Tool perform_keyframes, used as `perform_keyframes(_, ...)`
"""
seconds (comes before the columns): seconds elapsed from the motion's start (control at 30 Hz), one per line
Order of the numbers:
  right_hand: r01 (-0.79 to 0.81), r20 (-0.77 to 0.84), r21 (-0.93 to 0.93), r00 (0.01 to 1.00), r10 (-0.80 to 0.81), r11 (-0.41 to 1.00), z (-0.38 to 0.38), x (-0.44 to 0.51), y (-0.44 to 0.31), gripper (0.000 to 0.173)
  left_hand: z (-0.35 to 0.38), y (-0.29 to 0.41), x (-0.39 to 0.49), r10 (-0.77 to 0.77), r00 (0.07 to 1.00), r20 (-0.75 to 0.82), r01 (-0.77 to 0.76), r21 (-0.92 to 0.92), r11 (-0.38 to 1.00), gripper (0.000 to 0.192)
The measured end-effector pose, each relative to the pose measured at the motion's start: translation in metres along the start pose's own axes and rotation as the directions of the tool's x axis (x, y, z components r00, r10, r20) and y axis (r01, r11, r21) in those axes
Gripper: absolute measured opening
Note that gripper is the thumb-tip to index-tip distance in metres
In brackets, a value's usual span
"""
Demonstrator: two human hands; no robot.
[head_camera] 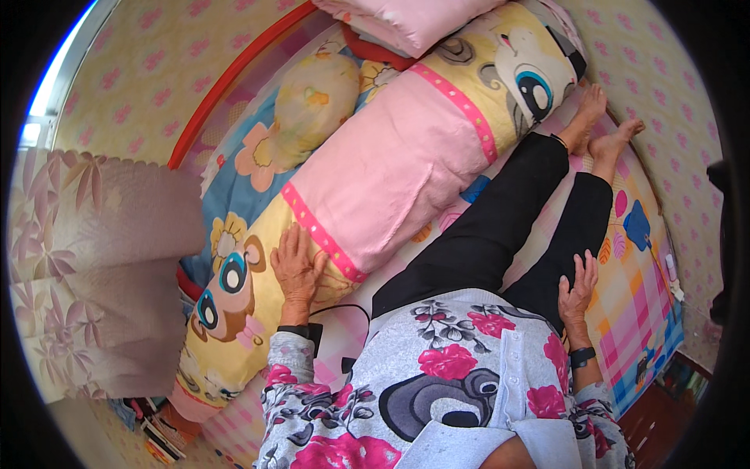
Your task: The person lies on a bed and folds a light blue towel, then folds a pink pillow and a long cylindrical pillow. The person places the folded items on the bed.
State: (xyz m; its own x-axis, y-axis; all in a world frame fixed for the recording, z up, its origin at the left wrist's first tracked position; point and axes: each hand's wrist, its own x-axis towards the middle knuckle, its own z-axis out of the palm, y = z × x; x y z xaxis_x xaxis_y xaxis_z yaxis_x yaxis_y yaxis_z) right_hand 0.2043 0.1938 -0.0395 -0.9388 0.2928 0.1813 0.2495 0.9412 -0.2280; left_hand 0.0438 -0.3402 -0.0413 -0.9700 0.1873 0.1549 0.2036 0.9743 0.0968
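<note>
My left hand [295, 267] lies palm down, fingers apart, on the yellow part of a long folded quilt [392, 158] with a pink middle and printed cartoon animal faces. My right hand [577, 291] rests beside my thigh in black trousers [469, 240], its fingers spread and nothing in it. A dark band circles each wrist. My legs stretch out over the bed, with bare feet near the wall. A black cable [345, 306] loops from near my left wrist across the patterned bed sheet [340, 334].
Behind the quilt lie a round yellow cushion [319, 97] and a blue flowered cover [246, 190]. Folded pink bedding [410, 23] is stacked at the top. A curtain [111, 275] hangs at the left. A small white bottle [671, 267] stands by the bed's right edge.
</note>
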Motion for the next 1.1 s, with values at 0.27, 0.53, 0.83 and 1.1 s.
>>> perform_keyframes(0.27,0.287,0.119,0.522,0.908,-0.402,0.804,0.003,0.107,-0.078,0.037,0.013,-0.076,-0.008,-0.301,0.94,-0.161,0.3,-0.032,0.953,0.045)
perform_keyframes(0.53,0.552,0.212,0.486,0.678,-0.704,0.678,0.066,0.184,-0.204,0.032,0.015,-0.068,0.026,-0.179,0.956,-0.231,0.083,-0.371,0.925,0.028)
perform_keyframes(0.83,0.42,0.368,0.491,0.694,-0.619,0.763,0.091,0.146,-0.209,0.04,0.029,-0.046,0.048,-0.23,0.963,-0.142,0.162,-0.379,0.911,0.016)
perform_keyframes(1.1,0.415,0.456,0.419,0.673,-0.583,0.807,0.091,0.149,-0.211,0.045,0.031,-0.055,0.049,-0.331,0.941,-0.074,0.189,-0.696,0.693,0.005)
